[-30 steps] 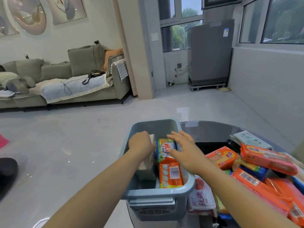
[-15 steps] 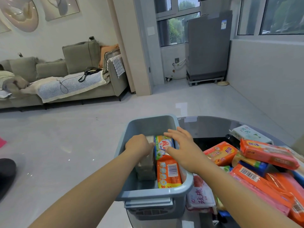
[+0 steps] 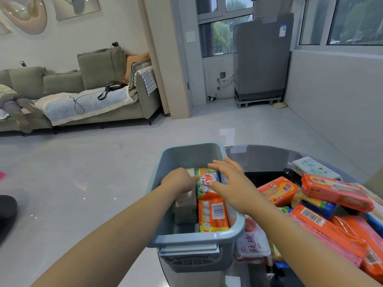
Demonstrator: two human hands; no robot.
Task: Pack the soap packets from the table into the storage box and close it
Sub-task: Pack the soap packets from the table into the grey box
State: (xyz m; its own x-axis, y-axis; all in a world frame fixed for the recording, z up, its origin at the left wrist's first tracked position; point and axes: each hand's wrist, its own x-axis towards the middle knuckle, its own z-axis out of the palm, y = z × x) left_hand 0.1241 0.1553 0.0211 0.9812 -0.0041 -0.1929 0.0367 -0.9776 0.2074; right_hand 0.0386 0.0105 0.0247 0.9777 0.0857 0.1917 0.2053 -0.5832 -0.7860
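Pressing packets (image 3: 207,181) into the box (image 3: 186,239), the right hand (image 3: 234,183) lies spread flat; left hand (image 3: 179,181) curled, grip unclear. Wrappers look slick, bars firm: pinch the long edges.

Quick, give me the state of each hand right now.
Left hand: closed, knuckles up, inside the storage box; what it grips cannot be told.
Right hand: open, fingers spread over the green-and-orange packet.
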